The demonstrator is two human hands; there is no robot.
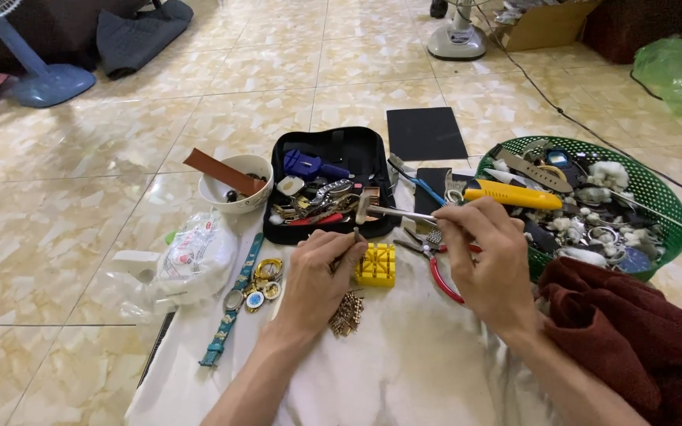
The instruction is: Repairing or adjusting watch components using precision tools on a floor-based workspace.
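My left hand [315,276] pinches a thin metal pin punch [354,237] upright over a small yellow block holder [377,265] on the white cloth [372,371]. A gold metal watch band [346,313] lies beneath that hand, running toward the block. My right hand [487,260] grips the slim handle of a small hammer [380,210], its head hanging just above the pin. Red-handled pliers [440,272] lie under my right hand.
A black open tool case [327,183], a white bowl [236,185] holding a brown strap, a green basket [593,207] of watch parts with a yellow knife, a teal watch strap [234,300], a plastic bag [195,256], a maroon towel [633,335], fans on tiles.
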